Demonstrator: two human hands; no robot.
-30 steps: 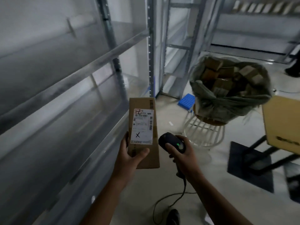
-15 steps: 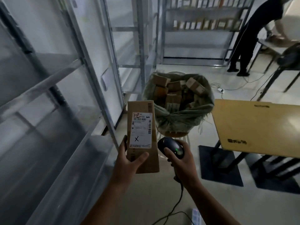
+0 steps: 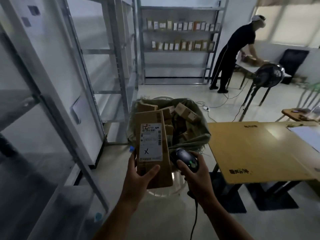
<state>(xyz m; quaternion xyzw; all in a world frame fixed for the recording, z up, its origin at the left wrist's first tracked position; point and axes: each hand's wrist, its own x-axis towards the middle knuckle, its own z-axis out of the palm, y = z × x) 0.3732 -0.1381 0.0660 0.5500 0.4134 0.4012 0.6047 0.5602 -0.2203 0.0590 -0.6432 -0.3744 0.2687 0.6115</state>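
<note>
Cardboard parcel stands upright just below the centre of the frame, gripped at its lower end by the left hand. The thumb lies across the front face under the white label, and the fingers curl round the left edge from behind. The label faces the camera and carries barcodes, a handwritten mark at its top and a black X near its bottom.

Just right of the parcel, the right hand clasps a black scanner, with the thumb laid along the near side of its head, where a green light glows. The scanner's head sits close to the parcel's lower right edge; whether the two touch cannot be told. A dark cable drops from the handle towards the bottom edge of the frame.

Behind the parcel, in the centre, a green sack holds more brown boxes and sits on a white basket. To its right, a yellow table fills the middle right of the frame.

Grey metal shelving takes up the whole left side. At upper centre, a far rack carries rows of small packages on its two upper shelves. In the upper right, a person in dark clothes bends over another table, with a black fan on a stand just to the right.
</note>
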